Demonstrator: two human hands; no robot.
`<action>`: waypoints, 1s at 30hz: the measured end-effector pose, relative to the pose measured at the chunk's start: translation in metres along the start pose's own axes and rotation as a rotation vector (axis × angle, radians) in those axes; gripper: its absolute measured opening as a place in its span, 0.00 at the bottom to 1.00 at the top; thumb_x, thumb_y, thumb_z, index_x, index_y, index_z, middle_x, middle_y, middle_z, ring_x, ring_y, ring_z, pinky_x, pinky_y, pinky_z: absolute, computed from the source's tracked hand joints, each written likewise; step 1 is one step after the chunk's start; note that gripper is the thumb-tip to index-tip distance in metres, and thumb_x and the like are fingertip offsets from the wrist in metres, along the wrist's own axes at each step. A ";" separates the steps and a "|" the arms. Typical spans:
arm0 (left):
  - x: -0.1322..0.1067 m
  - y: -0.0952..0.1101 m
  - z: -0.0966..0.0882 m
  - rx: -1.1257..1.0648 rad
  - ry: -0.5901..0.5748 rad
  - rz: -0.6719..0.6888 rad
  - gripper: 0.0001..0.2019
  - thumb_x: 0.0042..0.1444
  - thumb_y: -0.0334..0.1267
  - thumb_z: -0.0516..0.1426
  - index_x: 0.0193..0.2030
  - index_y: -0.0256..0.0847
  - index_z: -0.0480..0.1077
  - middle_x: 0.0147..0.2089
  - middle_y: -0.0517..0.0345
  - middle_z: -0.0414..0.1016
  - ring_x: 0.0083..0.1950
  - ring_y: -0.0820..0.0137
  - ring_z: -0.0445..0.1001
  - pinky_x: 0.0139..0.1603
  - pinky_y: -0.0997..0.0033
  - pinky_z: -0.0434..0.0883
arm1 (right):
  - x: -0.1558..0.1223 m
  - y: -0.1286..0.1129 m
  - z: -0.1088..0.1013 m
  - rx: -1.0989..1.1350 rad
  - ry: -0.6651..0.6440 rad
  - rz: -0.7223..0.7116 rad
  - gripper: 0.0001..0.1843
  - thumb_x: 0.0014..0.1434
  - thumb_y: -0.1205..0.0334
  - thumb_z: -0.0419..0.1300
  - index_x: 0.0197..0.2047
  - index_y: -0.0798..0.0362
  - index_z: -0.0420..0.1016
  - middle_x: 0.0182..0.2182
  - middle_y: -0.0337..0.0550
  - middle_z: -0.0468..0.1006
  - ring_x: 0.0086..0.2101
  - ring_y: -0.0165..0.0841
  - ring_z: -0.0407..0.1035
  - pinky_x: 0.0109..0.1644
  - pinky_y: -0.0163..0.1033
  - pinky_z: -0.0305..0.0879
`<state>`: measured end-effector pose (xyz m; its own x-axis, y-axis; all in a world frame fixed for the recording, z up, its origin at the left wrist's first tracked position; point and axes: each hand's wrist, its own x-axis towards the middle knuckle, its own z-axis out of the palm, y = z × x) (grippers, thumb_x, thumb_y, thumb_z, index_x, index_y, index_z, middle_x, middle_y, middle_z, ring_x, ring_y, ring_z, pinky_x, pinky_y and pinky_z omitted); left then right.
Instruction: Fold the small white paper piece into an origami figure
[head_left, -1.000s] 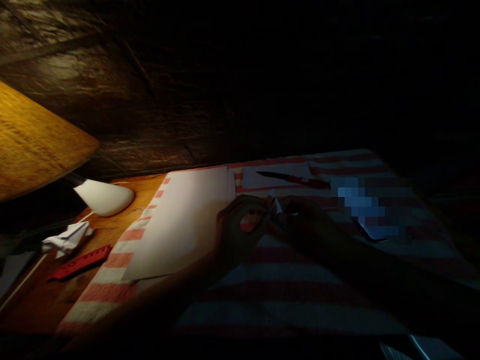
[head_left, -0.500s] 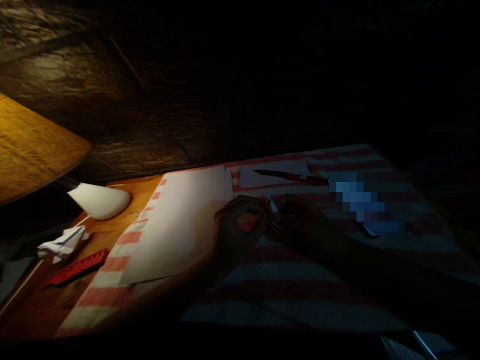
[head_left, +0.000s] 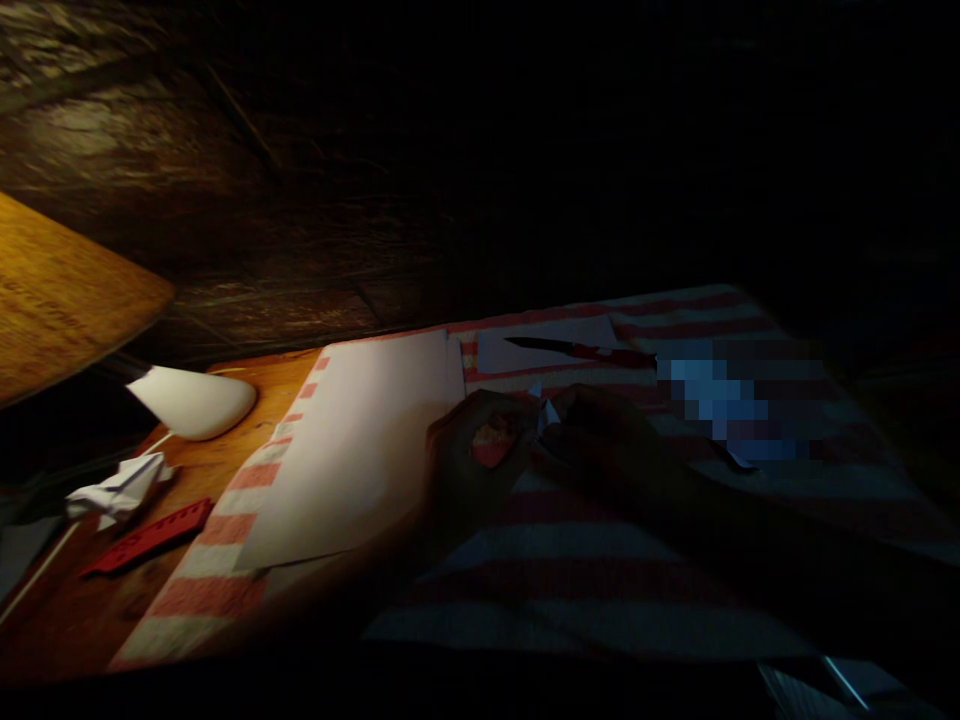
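A small folded piece of white paper (head_left: 549, 415) stands up between my hands above the striped cloth. My left hand (head_left: 474, 455) is curled into a ring, its fingertips together at the paper's left side; the cloth shows through the ring. From the right, my right hand (head_left: 600, 435) pinches the paper with thumb and fingers. Deep shadow hides most of both hands' fingers and the paper's lower part. Beyond the hands, a knife with a dark blade and red handle (head_left: 607, 355) lies partly over a sheet of paper (head_left: 495, 350).
Large white sheets (head_left: 360, 440) lie left of my hands on the red-and-white striped cloth (head_left: 217, 560). Further left are a red ruler-like strip (head_left: 150, 537), crumpled paper (head_left: 124, 490), and a lamp with a white base (head_left: 199, 403) and amber shade (head_left: 67, 300). A blurred-out patch (head_left: 720, 400) is at right.
The paper between my hands has turned slightly and shows more of its folded faces. My fingers have shifted a little around it. The view has moved slightly.
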<state>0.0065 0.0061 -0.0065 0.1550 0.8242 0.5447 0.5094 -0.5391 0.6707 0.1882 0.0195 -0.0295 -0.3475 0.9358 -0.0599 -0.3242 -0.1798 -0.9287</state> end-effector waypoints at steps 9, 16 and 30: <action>0.000 -0.011 0.006 -0.596 -0.155 -0.435 0.13 0.55 0.38 0.64 0.45 0.36 0.73 0.37 0.55 0.79 0.36 0.72 0.76 0.35 0.76 0.74 | 0.000 -0.009 0.001 0.315 -0.038 0.077 0.12 0.48 0.64 0.75 0.32 0.53 0.75 0.27 0.34 0.73 0.29 0.28 0.68 0.37 0.37 0.64; -0.001 -0.002 0.007 -0.724 -0.141 -0.617 0.14 0.48 0.36 0.68 0.42 0.34 0.78 0.32 0.56 0.81 0.29 0.75 0.75 0.30 0.78 0.75 | -0.001 -0.003 -0.003 0.198 -0.060 0.022 0.09 0.54 0.62 0.73 0.33 0.53 0.76 0.31 0.38 0.75 0.31 0.29 0.68 0.39 0.40 0.65; -0.011 -0.018 0.008 -0.745 -0.185 -0.659 0.12 0.50 0.43 0.69 0.33 0.36 0.77 0.26 0.59 0.77 0.25 0.78 0.69 0.24 0.82 0.64 | -0.005 -0.008 0.001 0.211 -0.125 0.030 0.10 0.54 0.60 0.73 0.33 0.53 0.76 0.30 0.37 0.73 0.30 0.29 0.68 0.38 0.40 0.65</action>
<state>0.0024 0.0078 -0.0284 0.1944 0.9766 -0.0920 -0.1075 0.1144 0.9876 0.1919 0.0159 -0.0216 -0.4616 0.8866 -0.0286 -0.4844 -0.2789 -0.8292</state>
